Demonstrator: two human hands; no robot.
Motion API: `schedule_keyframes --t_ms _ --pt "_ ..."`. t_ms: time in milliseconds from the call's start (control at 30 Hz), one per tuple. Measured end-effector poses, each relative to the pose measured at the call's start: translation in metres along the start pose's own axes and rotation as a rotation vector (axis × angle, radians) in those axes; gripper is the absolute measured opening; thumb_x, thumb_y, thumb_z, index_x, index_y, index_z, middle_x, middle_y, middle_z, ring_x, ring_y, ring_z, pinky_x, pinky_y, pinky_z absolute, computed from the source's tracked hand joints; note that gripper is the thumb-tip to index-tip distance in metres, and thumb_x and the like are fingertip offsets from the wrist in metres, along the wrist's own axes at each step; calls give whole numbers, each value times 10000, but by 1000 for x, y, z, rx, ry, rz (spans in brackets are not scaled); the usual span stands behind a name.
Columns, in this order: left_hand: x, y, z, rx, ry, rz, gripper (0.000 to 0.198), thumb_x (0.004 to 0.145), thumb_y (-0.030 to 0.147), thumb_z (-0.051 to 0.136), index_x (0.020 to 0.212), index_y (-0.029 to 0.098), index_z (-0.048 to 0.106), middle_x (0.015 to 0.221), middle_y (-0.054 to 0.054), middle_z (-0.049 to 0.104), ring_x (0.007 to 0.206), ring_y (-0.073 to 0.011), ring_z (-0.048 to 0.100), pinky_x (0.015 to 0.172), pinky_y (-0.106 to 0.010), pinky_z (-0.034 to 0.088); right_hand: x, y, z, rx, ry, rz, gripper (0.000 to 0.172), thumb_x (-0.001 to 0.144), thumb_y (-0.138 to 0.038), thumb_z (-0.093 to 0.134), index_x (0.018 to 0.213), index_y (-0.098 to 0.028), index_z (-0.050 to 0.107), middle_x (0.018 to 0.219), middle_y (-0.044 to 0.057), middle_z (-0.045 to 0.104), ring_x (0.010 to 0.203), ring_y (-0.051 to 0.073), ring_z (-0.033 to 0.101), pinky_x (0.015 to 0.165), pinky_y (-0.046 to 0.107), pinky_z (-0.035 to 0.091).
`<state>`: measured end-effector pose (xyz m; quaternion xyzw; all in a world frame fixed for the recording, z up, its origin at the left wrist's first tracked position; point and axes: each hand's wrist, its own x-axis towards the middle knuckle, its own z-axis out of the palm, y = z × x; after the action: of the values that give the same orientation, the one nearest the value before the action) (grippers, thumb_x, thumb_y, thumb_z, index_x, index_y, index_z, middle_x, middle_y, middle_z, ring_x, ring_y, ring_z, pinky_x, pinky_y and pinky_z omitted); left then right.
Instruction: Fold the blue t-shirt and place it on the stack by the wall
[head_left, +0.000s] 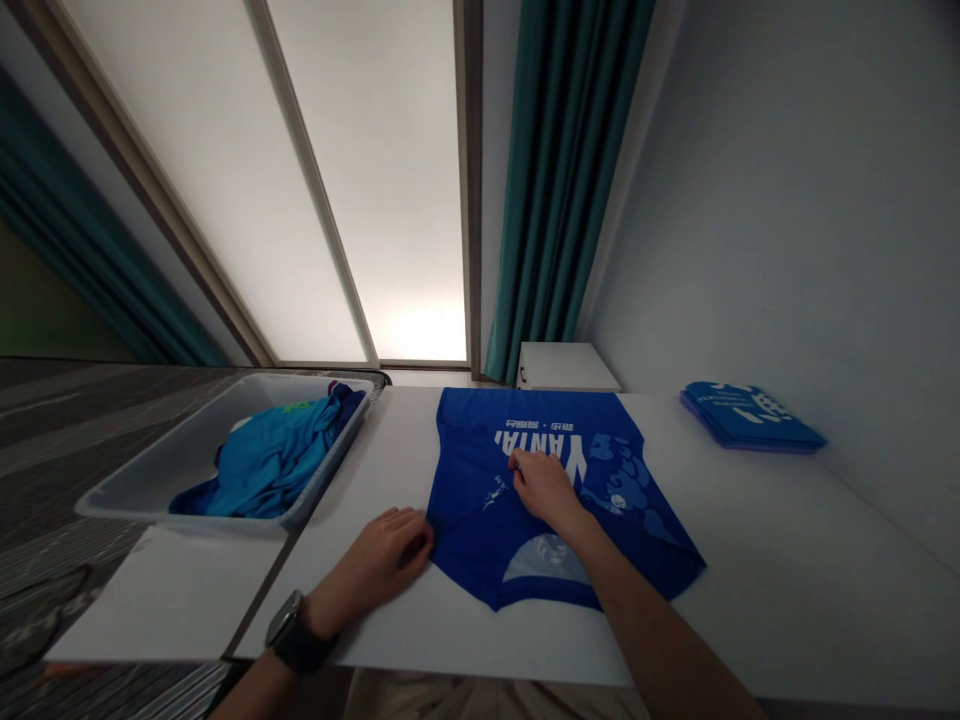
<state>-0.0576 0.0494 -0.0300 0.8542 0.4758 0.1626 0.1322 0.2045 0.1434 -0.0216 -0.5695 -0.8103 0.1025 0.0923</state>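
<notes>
A blue sleeveless shirt (465,480) with white lettering lies spread on the white table, its neck opening towards me. At the shirt's left edge is my left hand (394,548), its fingers curled against the cloth; a dark watch is on that wrist. My right hand (541,484) rests over the middle of the shirt near the lettering, fingers bent and pinched on the fabric. A slight crease runs from between the hands across the cloth.
To the left, a translucent plastic bin (142,480) holds crumpled blue clothes (277,455). A stack of folded blue garments (750,418) sits at the right by the wall. Beyond the white table (360,630) stands a small white cabinet (568,367).
</notes>
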Motion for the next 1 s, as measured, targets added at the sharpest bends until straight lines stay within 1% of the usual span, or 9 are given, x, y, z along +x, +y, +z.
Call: schedule_keyframes --t_ms 133,233,300,400,500,567,700,867,1000 --pt "16 -8 -10 -79 53 -46 171 929 258 445 847 208 587 749 -16 613 679 -157 556 651 -274 414 0 0 1 -3 15 -6 201 894 -115 453 986 -200 611 971 60 698 953 208 608 826 318 345" --pt "44 -23 -19 -145 168 -124 208 943 314 427 928 198 598 737 -5 613 618 -141 542 597 -257 413 -1 0 1 4 15 -13 200 896 -112 445 983 -198 604 990 61 694 965 207 603 829 322 347" --pt "68 -37 -22 -139 239 -130 214 932 315 436 984 196 605 760 -9 627 633 -146 552 618 -263 428 -1 -1 1 7 22 -17 189 906 -124 440 977 -195 600 990 61 692 965 208 600 829 325 351" --pt "102 -58 -19 -144 293 -137 238 906 288 441 1045 193 609 913 -41 672 675 -153 583 660 -277 460 -1 -1 1 12 32 -18 158 927 -171 444 962 -191 597 981 65 688 952 211 599 830 329 358" --pt "124 -75 -9 -127 304 -146 273 876 261 450 1082 182 611 1019 -64 667 680 -154 581 688 -294 476 -1 -2 2 18 46 -20 143 934 -185 454 954 -192 596 972 65 682 953 211 595 842 329 362" --pt "129 -81 -2 -131 310 -157 296 873 266 450 1098 173 618 1041 -71 655 678 -154 577 696 -299 479 -1 -1 4 27 63 -25 137 934 -182 459 948 -195 595 970 61 673 950 207 592 840 326 367" --pt "129 -86 6 -186 337 -183 311 870 277 438 1087 170 633 1006 -59 662 663 -149 567 681 -290 475 -1 0 6 31 93 -23 130 934 -185 466 940 -199 595 964 57 642 927 202 584 833 329 385" --pt "127 -89 9 -223 336 -211 312 857 290 460 1080 181 648 965 -48 688 642 -151 561 665 -296 476 -1 -2 7 35 123 -16 129 927 -181 472 939 -196 599 955 68 615 919 217 575 829 343 403" --pt "128 -89 10 -212 342 -231 282 854 283 474 1032 185 669 906 -38 677 641 -152 567 659 -291 471 -1 -4 7 118 138 -33 131 926 -186 482 979 -205 600 989 66 616 948 215 577 848 344 409"
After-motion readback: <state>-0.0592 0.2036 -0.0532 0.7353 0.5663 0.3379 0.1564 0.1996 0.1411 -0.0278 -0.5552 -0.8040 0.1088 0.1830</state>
